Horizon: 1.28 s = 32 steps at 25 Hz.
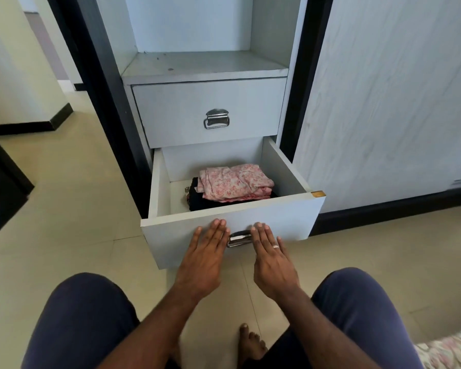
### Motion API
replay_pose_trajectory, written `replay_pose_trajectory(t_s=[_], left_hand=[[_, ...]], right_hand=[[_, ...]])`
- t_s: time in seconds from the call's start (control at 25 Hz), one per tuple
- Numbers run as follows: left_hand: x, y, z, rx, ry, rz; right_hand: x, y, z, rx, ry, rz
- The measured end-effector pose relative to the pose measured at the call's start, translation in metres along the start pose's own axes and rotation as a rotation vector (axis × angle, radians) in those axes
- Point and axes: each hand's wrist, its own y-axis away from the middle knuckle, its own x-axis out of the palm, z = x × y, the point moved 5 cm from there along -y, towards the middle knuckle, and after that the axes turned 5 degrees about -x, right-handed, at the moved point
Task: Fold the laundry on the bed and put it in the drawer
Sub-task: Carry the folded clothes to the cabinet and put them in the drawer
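Left hand [204, 258] and right hand [270, 258], fingers straight and gripping nothing, lie flat against the open drawer [277, 217] front, flanking its handle [239, 238]; folded laundry [234, 186] inside, right rear.

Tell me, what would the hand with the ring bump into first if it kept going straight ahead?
The right hand would meet the open lower drawer's front panel first; its fingertips already seem to touch it beside the metal handle.

Soft, even daylight, faint shadows, sharp centre, with wide-angle bending and blur at the edges.
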Motion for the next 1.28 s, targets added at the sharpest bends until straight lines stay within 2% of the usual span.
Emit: replay_pose_trajectory(t_s=[0.12,0.28,0.4,0.56,0.76,1.08,1.28], left_hand=[[0.016,-0.003,0.006,-0.012,-0.013,-0.007],[0.029,-0.022,0.023,0.006,-0.047,-0.003],[0.034,-0.047,0.040,-0.011,-0.039,0.009],[0.047,-0.078,0.065,-0.039,-0.026,0.069],[0.078,-0.110,0.096,-0.247,0.131,0.199],[0.095,-0.203,0.144,-0.363,0.318,0.185],[0.116,-0.227,0.158,-0.392,0.369,0.219]], right_hand=[[0.011,-0.009,0.001,0.009,0.013,0.077],[0.014,-0.035,-0.008,-0.018,0.056,0.064],[0.009,-0.063,-0.012,-0.057,0.100,0.165],[0.014,-0.109,-0.011,-0.010,0.068,0.215],[0.019,-0.178,-0.015,0.014,0.004,0.200],[0.038,-0.285,-0.028,0.050,-0.096,0.071],[0.059,-0.322,-0.028,0.069,-0.074,0.067]])
